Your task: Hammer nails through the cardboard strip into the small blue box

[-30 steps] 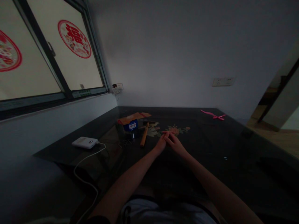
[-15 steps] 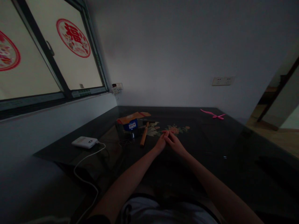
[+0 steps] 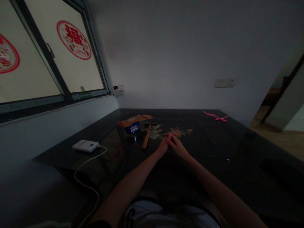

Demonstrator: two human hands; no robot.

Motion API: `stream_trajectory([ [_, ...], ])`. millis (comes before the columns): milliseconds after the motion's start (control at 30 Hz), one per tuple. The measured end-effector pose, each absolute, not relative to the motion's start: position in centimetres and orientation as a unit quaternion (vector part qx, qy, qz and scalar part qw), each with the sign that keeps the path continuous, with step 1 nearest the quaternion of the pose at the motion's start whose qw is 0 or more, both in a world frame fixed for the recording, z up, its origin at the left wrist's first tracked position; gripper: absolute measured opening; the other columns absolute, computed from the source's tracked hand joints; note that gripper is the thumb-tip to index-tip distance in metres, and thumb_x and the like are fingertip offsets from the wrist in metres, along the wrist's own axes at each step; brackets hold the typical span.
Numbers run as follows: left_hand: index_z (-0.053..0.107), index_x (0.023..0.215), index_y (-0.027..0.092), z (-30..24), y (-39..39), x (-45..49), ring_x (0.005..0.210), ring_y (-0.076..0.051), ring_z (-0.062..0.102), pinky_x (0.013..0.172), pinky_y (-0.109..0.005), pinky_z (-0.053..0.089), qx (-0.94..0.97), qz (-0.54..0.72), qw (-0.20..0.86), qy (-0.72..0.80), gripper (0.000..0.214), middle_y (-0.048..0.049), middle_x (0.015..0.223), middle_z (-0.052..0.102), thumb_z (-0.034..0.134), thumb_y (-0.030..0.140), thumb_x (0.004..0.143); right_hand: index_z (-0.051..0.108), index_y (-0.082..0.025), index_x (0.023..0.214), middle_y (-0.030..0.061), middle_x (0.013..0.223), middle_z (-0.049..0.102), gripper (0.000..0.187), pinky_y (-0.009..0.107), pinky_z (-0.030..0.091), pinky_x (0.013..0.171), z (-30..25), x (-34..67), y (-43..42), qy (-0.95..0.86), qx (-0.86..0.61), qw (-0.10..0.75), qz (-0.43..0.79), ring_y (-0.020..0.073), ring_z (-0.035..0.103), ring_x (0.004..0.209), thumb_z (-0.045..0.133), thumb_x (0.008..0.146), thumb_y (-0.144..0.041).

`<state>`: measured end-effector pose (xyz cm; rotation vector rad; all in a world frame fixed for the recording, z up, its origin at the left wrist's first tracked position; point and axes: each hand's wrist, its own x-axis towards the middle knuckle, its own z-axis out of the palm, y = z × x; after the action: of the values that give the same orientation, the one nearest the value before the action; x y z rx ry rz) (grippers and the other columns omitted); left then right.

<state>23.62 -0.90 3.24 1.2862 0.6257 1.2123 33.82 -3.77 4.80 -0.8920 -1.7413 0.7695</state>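
My left hand [image 3: 163, 146] and my right hand [image 3: 178, 148] meet above the dark tabletop [image 3: 204, 139], touching at the fingers. Their fingers are stretched forward and overlap, with no object visible between them. Left of my left hand lies a hammer [image 3: 146, 137], its wooden handle toward me and its dark head at the far end. Beside it stands a blue box [image 3: 132, 128] with a white label. Some thin dark pieces, perhaps nails [image 3: 127, 146], are scattered in front of the box, too dim to tell for sure.
Orange-brown paper [image 3: 135, 120] lies behind the box. A white power bank [image 3: 85, 146] with a white cable [image 3: 82, 167] sits at the left edge. A pink ribbon [image 3: 220, 119] rests far right. The wall [image 3: 171, 63] and window [image 3: 71, 72] bound the table.
The view has shifted very slightly. Both hands stay together in the same place, and the things on the table have not moved.
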Motion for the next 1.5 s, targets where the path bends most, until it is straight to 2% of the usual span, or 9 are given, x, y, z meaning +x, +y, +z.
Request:
stream_trajectory([
  [233, 0.061, 0.1, 0.014, 3.2, -1.0, 23.5, 0.085, -0.019, 0.058, 0.078, -0.029, 0.043, 0.538, 0.507, 0.613, 0.278, 0.05, -0.0064, 0.088, 0.062, 0.057, 0.057, 0.074, 0.055, -0.021, 0.113, 0.0071, 0.109, 0.059, 0.033, 0.035, 0.04, 0.093, 4.5, 33.8, -3.6, -0.714, -0.374, 0.5, 0.316, 0.0199, 0.055, 0.103, 0.048, 0.083, -0.033],
  [500, 0.062, 0.098, 0.013, 3.3, -0.9, 23.5, 0.086, -0.019, 0.058, 0.078, -0.029, 0.043, 0.548, 0.507, 0.603, 0.281, 0.048, -0.0064, 0.088, 0.062, 0.059, 0.055, 0.073, 0.054, -0.02, 0.113, 0.0087, 0.11, 0.059, 0.034, 0.038, 0.041, 0.093, 4.3, 33.9, -3.3, -0.712, -0.375, 0.497, 0.323, 0.0214, 0.055, 0.104, 0.05, 0.082, -0.033],
  [700, 0.063, 0.093, 0.012, 4.5, -1.7, 23.6, 0.088, -0.021, 0.057, 0.081, -0.03, 0.042, 0.531, 0.51, 0.604, 0.305, 0.037, -0.0074, 0.085, 0.062, 0.06, 0.046, 0.077, 0.055, -0.022, 0.113, 0.0076, 0.109, 0.06, 0.033, 0.038, 0.04, 0.094, 4.2, 33.9, -3.2, -0.714, -0.374, 0.498, 0.32, 0.0203, 0.056, 0.104, 0.049, 0.082, -0.031],
  [1133, 0.063, 0.098, 0.013, 4.5, -1.9, 23.3, 0.081, -0.019, 0.059, 0.077, -0.029, 0.043, 0.557, 0.497, 0.596, 0.297, 0.049, -0.0069, 0.084, 0.063, 0.063, 0.053, 0.07, 0.054, -0.019, 0.115, 0.0089, 0.107, 0.06, 0.036, 0.037, 0.042, 0.091, 4.1, 33.9, -3.3, -0.711, -0.374, 0.5, 0.324, 0.0205, 0.056, 0.1, 0.049, 0.082, -0.032],
  [1500, 0.063, 0.097, 0.013, 4.6, -1.9, 23.2, 0.089, -0.021, 0.058, 0.081, -0.031, 0.042, 0.568, 0.493, 0.591, 0.29, 0.053, -0.0087, 0.09, 0.063, 0.062, 0.057, 0.068, 0.053, -0.019, 0.115, 0.0088, 0.11, 0.059, 0.035, 0.036, 0.04, 0.093, 4.2, 34.0, -3.2, -0.713, -0.379, 0.495, 0.32, 0.02, 0.055, 0.103, 0.049, 0.082, -0.032],
])
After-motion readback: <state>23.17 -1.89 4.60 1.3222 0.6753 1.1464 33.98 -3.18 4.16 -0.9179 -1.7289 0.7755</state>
